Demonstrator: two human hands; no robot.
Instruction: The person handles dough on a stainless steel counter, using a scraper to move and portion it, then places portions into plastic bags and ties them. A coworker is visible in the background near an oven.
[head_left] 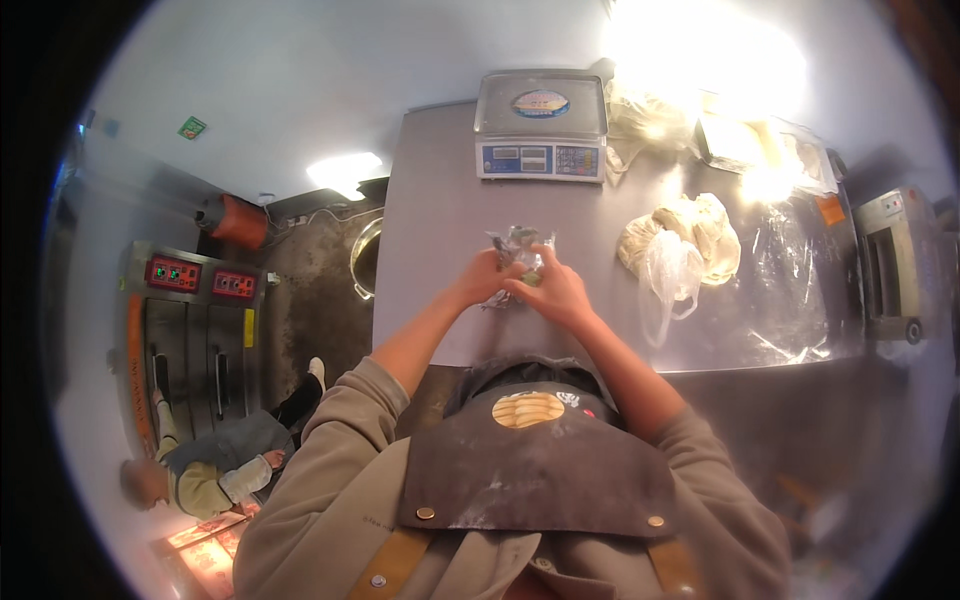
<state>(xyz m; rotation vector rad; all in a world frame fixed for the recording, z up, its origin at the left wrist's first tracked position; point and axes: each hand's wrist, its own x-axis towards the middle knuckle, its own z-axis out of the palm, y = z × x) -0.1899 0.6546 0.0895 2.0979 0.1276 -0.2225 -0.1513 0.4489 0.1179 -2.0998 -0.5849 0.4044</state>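
Observation:
A small, crinkled, shiny clear plastic bag is held over the table in front of me. My left hand grips its left side with the fingers bent in. Closed on its right side is my right hand, its thumb reaching toward the left hand. Something greenish shows between the hands, too small to name. The two hands nearly meet, and they hide the bag's lower part.
A blue-and-white weighing scale stands at the table's back. To the right lie a pale dough-like mass and a white plastic bag, then clear sheeting. Left are a metal pot, an oven and another person.

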